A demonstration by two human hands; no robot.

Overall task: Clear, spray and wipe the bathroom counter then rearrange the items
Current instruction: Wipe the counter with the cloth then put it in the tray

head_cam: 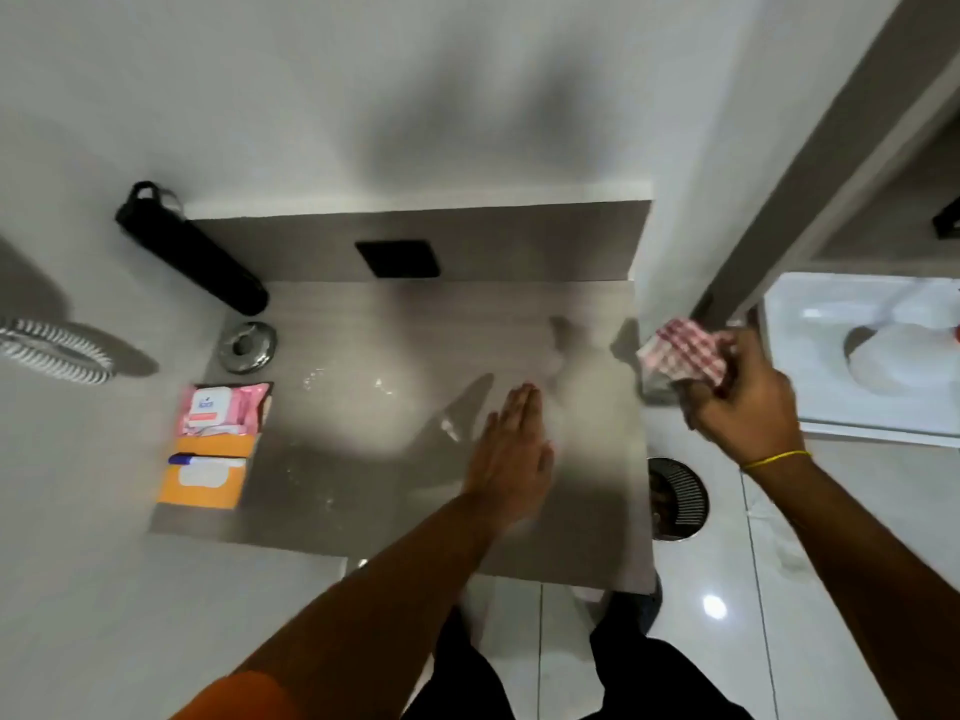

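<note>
Meanwhile, black bottle [191,250] slanted, cap end toward counter's [363,491] far-left corner.

Nothing legible — the pink wipes pack [221,411] bears only a blurred logo.

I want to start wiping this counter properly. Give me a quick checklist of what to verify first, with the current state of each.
1. Cloth in right hand: ok.
2. Left hand free, flat over counter: ok.
3. Counter cleared: not ok; wipe packs, pen, black bottle, metal dish remain.
4. Surface sprayed: cannot tell; some wet-looking specks.
5. Right side of counter bare: ok.
</note>
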